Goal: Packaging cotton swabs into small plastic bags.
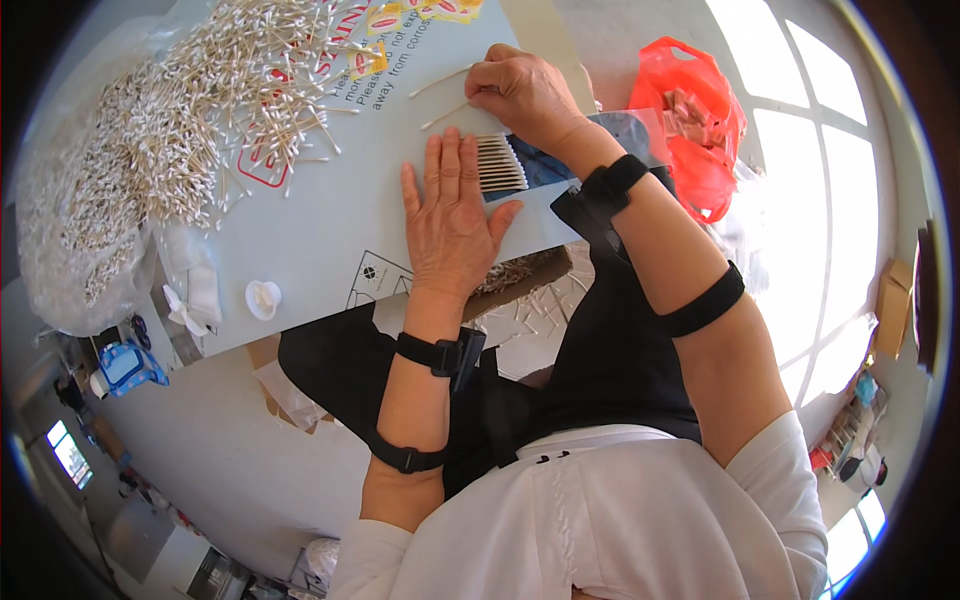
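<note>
On the pale printed board (340,215) a neat row of cotton swabs (503,165) lies side by side, partly over a dark blue plastic bag (548,168). My left hand (447,215) rests flat with fingers stretched out, palm down, along the row's left side and hides those ends. Beyond the row, my right hand (522,95) is closed in a pinch. Two swabs (440,80) stick out leftward from its fingertips; their other ends are hidden by the fingers. A large heap of loose cotton swabs (170,135) spreads over the far left, partly inside a clear bag (65,285).
Yellow packets (368,60) lie beyond the heap. A small white round container (264,300) sits near the front edge. On the right hangs a red plastic bag (690,130). Below the board, a cardboard box (530,283) holds more swabs, by my legs.
</note>
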`<state>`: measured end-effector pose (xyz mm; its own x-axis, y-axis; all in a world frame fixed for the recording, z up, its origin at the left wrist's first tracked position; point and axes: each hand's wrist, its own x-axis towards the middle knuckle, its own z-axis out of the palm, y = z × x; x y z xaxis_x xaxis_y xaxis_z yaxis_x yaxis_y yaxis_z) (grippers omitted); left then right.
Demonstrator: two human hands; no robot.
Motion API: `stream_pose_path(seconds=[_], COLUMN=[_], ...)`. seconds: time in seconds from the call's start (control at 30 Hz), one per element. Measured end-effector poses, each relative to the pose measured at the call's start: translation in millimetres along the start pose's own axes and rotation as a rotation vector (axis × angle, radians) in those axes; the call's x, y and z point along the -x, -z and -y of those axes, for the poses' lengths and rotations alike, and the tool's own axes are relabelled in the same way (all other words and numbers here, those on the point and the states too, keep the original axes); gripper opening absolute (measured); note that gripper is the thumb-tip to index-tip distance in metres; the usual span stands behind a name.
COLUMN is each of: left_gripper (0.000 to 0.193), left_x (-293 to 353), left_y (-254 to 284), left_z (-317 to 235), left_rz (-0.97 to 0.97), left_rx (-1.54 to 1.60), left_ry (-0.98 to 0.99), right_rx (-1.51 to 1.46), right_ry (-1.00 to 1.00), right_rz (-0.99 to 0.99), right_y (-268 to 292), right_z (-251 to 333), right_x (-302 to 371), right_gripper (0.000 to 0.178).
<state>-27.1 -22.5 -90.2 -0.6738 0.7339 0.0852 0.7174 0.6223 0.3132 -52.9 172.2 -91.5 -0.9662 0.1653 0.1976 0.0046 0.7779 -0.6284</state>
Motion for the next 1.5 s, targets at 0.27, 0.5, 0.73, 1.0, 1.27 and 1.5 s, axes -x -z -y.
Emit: stream_pose_path(seconds=[0.27, 0.5, 0.73, 1.0, 1.27, 1.5], left_gripper=[0.078, 0.079, 0.085, 0.082, 0.083, 0.084], left_x=[9, 9, 8, 8, 1, 0], left_y=[-7, -3, -8, -15, -26, -30], left_z=[-12, -16, -22, -28, -39, -43], left_rz=[-0.007, 0.022, 0.007, -0.041, -0.075, -0.124], left_rx=[-0.016, 0.003, -0.027, -0.006, -0.012, -0.042], left_ry=[0.069, 0.080, 0.097, 0.106, 0.163, 0.160], right_rx=[-0.173, 0.046, -0.029, 0.264, 0.583, 0.585], right_ry=[-0.026, 0.087, 0.141, -0.241, -0.230, -0.270], right_rz=[-0.040, 0.080, -0.057, -0.109, 0.222, 0.317], right_y=[22, 28, 30, 59, 51, 47], right_z=[19, 16, 10, 4, 45, 41], right_x=[66, 87, 86, 115, 76, 60], right_gripper=[0.038, 0.063, 0.042, 0.013, 0.009, 0.012])
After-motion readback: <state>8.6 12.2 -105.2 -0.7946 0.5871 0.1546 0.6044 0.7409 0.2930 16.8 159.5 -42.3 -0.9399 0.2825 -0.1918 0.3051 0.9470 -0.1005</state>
